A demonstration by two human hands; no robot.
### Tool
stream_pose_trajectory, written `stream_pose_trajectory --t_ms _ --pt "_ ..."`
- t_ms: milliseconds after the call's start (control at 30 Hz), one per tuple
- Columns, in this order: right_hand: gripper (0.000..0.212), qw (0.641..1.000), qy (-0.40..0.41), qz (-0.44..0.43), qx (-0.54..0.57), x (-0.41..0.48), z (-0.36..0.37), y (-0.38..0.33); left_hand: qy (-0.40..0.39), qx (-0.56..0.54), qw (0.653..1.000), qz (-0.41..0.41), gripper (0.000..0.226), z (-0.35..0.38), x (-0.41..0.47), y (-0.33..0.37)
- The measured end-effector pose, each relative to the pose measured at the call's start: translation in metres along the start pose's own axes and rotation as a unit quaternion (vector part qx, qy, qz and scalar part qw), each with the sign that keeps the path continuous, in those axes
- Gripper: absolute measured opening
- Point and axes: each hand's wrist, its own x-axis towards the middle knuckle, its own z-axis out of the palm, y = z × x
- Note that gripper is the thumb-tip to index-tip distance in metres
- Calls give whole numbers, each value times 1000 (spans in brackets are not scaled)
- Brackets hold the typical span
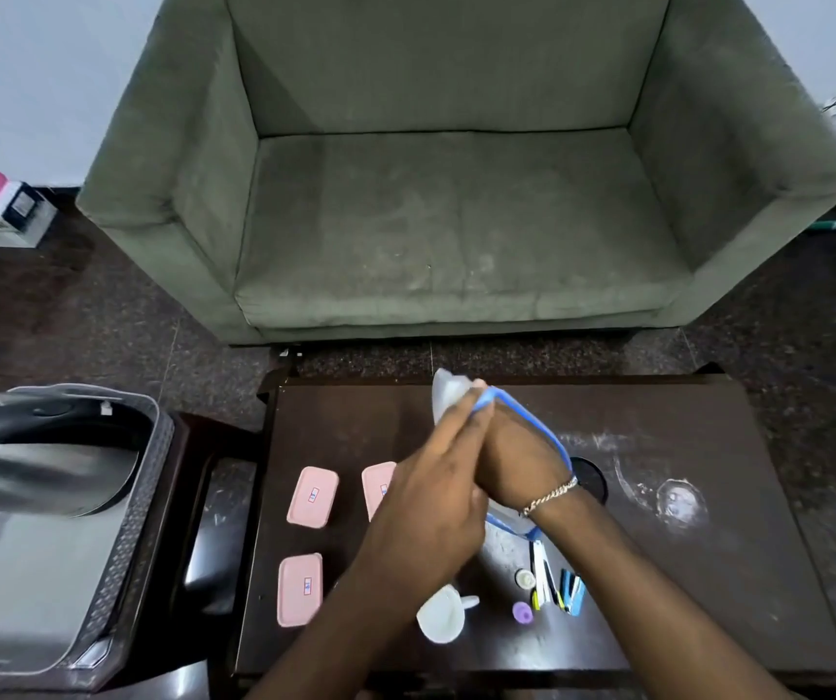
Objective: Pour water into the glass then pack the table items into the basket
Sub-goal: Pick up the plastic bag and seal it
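Observation:
Both my hands meet above the middle of the dark wooden table [709, 573]. My left hand [426, 507] and my right hand [511, 462], which wears a chain bracelet, are closed together on a clear plastic pouch with a blue edge [445, 396]; its top sticks out above my fingers. Three pink lidded boxes [312, 496] lie on the table's left part, one partly hidden under my left hand. A white cup [440, 621], a purple cap [523, 612] and a bundle of pens [557, 588] lie near the front. The grey basket [153, 447] stands at the left with a steel kettle [37, 472] in it.
A black round object [591, 478] peeks out behind my right wrist. A pale wet ring mark [681, 502] shows on the table's right part. A green sofa [446, 219] stands behind the table. The basket rests on a dark side stool [213, 522].

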Motion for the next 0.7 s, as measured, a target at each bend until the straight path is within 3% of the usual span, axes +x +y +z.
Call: stream_pose_trajectory --t_ms 133,200,300,400,467,533,633,700 --pt "11 987 124 -106 1 -19 1 -5 11 38 994 -99 85 -6 10 -22" --pt "3 971 215 -100 30 -29 4 1 7 43 991 -123 85 -7 11 -29" --pt "36 953 253 -28 167 -32 2 13 -1 50 990 -131 87 -6 14 -36" --pt "83 954 168 28 249 -35 -12 27 -16 68 989 -134 86 -1 21 -35" --pt "92 964 114 70 229 -35 -22 37 -25 78 989 -123 85 3 25 -33" --pt "71 976 72 83 189 -37 -32 49 -35 93 988 -115 85 5 30 -32" --pt "21 986 41 93 130 -46 -48 68 -45 111 986 -113 83 11 36 -29" --pt "7 986 58 101 120 -55 -57 84 -51 128 984 -117 82 15 38 -29"
